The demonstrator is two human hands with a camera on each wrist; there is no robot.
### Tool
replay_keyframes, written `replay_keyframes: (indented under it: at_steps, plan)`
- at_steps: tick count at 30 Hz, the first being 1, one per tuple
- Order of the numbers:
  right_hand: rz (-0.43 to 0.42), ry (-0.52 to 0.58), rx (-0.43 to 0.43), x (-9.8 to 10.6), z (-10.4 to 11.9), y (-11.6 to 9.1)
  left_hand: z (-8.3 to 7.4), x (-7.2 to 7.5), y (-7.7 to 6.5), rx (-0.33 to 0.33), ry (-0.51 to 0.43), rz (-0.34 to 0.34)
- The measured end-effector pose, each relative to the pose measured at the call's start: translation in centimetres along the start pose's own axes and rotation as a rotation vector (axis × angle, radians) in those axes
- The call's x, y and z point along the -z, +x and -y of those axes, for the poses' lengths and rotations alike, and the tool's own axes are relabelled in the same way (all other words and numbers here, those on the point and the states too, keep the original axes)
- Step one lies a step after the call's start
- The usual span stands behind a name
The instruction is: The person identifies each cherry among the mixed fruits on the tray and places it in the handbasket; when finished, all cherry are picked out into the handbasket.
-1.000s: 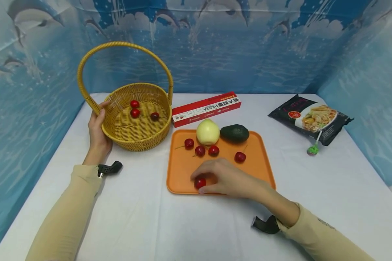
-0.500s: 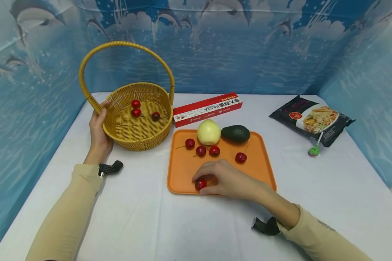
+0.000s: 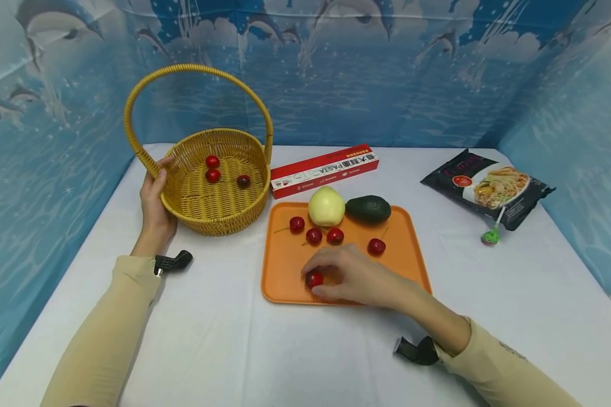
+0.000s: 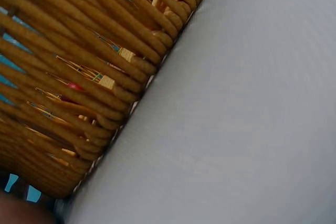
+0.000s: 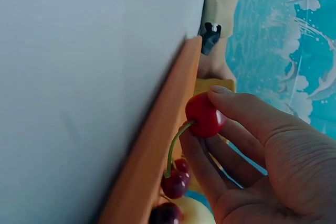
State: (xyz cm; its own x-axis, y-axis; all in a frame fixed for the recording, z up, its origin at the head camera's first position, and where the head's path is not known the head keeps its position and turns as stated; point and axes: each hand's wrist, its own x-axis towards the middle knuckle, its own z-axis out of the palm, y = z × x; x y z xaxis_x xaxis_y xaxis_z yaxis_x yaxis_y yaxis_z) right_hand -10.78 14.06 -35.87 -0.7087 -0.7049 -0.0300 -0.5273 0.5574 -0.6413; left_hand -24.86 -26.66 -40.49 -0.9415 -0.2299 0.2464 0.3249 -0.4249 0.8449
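My left hand (image 3: 156, 209) grips the left side of a yellow woven basket (image 3: 219, 227), thumb near the base of its tall handle. Three cherries (image 3: 213, 176) lie on the basket floor. In the left wrist view, the basket's woven wall (image 4: 84, 72) fills the upper left. Over the front of an orange tray (image 3: 280, 282), my right hand (image 3: 356, 277) pinches a red cherry (image 3: 314, 278) between thumb and fingers. The right wrist view shows that cherry (image 5: 205, 115) with a green stem hanging down. Several more cherries (image 3: 335, 236) lie on the tray behind the hand.
A pale green round fruit (image 3: 326, 207) and an avocado (image 3: 368, 209) sit along the tray's back. Behind them lies a red and white pasta box (image 3: 326, 170). At the right are a black noodle packet (image 3: 489, 186) and a green-wrapped lollipop (image 3: 490, 236).
My right hand has raised the pinched cherry slightly from the front of the tray. The left hand stays on the basket.
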Motion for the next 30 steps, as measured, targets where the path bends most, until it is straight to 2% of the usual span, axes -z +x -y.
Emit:
replay_keyframes:
  at_steps: [7, 12, 19, 26, 30]
  plan:
    - [-0.086, -0.007, -0.027, 1.7, 0.4, -0.1, 0.0, 0.1, -0.4, 0.014, 0.017, -0.006]
    - [-0.178, -0.047, 0.049, 3.3, 0.1, 1.1, -0.2, -0.2, -0.1, -0.002, 0.019, -0.006]
    - [-0.269, -0.053, 0.115, 4.1, 0.3, 3.8, -0.5, -0.4, 0.1, -0.012, 0.021, -0.002]
    - [-0.277, 0.006, 0.107, 4.3, 1.0, 6.7, -0.4, -0.3, 0.0, -0.009, 0.023, -0.009]
    - [-0.311, -0.019, 0.098, 4.3, 1.6, 8.7, -0.3, -0.3, 0.0, -0.011, 0.027, -0.002]
